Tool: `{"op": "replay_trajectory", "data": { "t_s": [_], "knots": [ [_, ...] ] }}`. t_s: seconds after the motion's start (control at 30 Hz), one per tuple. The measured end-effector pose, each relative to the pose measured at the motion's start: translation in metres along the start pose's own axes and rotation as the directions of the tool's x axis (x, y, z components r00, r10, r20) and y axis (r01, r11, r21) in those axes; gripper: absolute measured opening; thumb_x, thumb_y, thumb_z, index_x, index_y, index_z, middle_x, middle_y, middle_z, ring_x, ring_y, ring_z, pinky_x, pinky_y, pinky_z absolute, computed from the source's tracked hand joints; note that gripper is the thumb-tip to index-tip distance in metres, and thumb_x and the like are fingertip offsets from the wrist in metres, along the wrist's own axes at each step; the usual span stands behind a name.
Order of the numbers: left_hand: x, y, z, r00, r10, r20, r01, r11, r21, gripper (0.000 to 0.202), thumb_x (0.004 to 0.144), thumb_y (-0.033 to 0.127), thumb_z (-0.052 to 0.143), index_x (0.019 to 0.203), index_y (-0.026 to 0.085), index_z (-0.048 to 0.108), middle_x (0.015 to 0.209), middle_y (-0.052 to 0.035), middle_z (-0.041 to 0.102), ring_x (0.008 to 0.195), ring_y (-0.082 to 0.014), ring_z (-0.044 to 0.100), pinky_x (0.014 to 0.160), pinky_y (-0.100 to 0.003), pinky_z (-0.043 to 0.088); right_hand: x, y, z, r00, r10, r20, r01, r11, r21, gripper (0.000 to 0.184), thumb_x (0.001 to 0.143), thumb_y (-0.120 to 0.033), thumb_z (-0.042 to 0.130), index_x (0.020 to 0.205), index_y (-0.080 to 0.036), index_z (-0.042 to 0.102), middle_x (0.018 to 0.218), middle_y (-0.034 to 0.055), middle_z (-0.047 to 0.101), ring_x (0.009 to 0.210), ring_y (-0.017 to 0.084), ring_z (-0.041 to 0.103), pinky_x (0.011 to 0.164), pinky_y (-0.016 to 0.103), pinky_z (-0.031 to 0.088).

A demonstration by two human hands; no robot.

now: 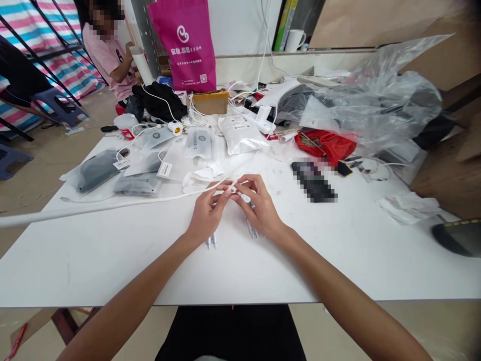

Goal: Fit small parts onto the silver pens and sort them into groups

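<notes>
My left hand (206, 211) and my right hand (262, 206) meet over the middle of the white table, fingertips together. Between them they pinch a small thin white piece (233, 186), too small to name for sure. A white round-ended tube (245, 198) pokes out under the fingers of my right hand; whether that hand grips it I cannot tell. Slim silvery tubes (212, 240) lie on the table below my left hand. More silvery tubes (252, 229) rest partly hidden under my right hand.
A white cable (112, 205) crosses the table at left. Behind it lie several plastic-bagged packs (141, 183). Further back are a white pouch (242, 133), a red bag (325, 145), clear plastic sheeting (394, 100) and a magenta bag (188, 45). A person (108, 55) sits back left.
</notes>
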State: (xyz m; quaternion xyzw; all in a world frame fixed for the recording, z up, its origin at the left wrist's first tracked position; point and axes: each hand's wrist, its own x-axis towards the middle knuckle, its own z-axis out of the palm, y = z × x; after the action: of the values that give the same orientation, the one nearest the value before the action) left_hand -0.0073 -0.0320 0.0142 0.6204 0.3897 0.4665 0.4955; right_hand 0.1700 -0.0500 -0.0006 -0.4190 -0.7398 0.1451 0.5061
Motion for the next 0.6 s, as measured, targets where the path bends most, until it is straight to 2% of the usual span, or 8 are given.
{"op": "replay_trajectory", "data": {
  "t_s": [0.17,0.33,0.4,0.5,0.6],
  "knots": [
    [0.0002,-0.0009,0.0003,1.0,0.02,0.0,-0.02,0.999,-0.032,0.029,0.1,0.05,0.069,0.104,0.022,0.071,0.142,-0.0106,0.069,0.089,-0.0172,0.079,0.074,-0.026,0.062,0.0002,-0.0006,0.0,1.0,0.011,0.003,-0.011,1.0,-0.009,0.035,0.109,-0.033,0.052,0.142,-0.034,0.064,0.132,0.0123,0.051,0.099,0.023,0.064,0.089,0.047,0.059],
    [0.0002,0.0005,-0.0013,1.0,-0.007,-0.002,0.007,1.0,-0.013,0.031,0.1,0.052,0.069,0.105,0.022,0.071,0.14,-0.0111,0.071,0.071,-0.0122,0.074,0.064,-0.025,0.06,-0.0019,0.0015,0.0006,1.0,0.011,0.015,-0.011,1.0,-0.01,0.037,0.11,-0.034,0.051,0.145,-0.035,0.062,0.133,0.0121,0.052,0.101,0.023,0.065,0.091,0.048,0.06],
    [0.0001,0.0016,-0.0017,1.0,-0.014,0.001,0.014,1.0,-0.01,0.03,0.1,0.051,0.069,0.106,0.022,0.072,0.139,-0.0106,0.072,0.07,-0.0118,0.074,0.067,-0.026,0.062,-0.0027,0.0021,0.0008,1.0,0.008,0.017,-0.008,1.0,-0.01,0.038,0.11,-0.033,0.051,0.146,-0.036,0.062,0.134,0.0121,0.051,0.101,0.023,0.064,0.091,0.047,0.059],
    [0.0,0.0023,-0.0015,1.0,-0.007,-0.001,0.007,1.0,-0.015,0.028,0.1,0.049,0.069,0.106,0.022,0.072,0.138,-0.0102,0.072,0.082,-0.0161,0.078,0.077,-0.028,0.064,-0.0022,0.0021,-0.0002,1.0,-0.001,0.022,0.001,1.0,-0.009,0.037,0.11,-0.031,0.051,0.145,-0.034,0.062,0.134,0.0126,0.052,0.101,0.023,0.065,0.091,0.046,0.059],
    [0.0004,0.0018,-0.0007,1.0,0.022,0.0,-0.022,1.0,-0.012,0.029,0.101,0.05,0.068,0.105,0.021,0.072,0.138,-0.011,0.07,0.097,-0.0217,0.08,0.08,-0.029,0.064,0.0003,0.0008,-0.0033,1.0,0.013,0.027,-0.013,1.0,-0.015,0.034,0.11,-0.032,0.049,0.139,-0.032,0.066,0.133,0.0129,0.057,0.108,0.024,0.066,0.094,0.045,0.058]
  ]
}}
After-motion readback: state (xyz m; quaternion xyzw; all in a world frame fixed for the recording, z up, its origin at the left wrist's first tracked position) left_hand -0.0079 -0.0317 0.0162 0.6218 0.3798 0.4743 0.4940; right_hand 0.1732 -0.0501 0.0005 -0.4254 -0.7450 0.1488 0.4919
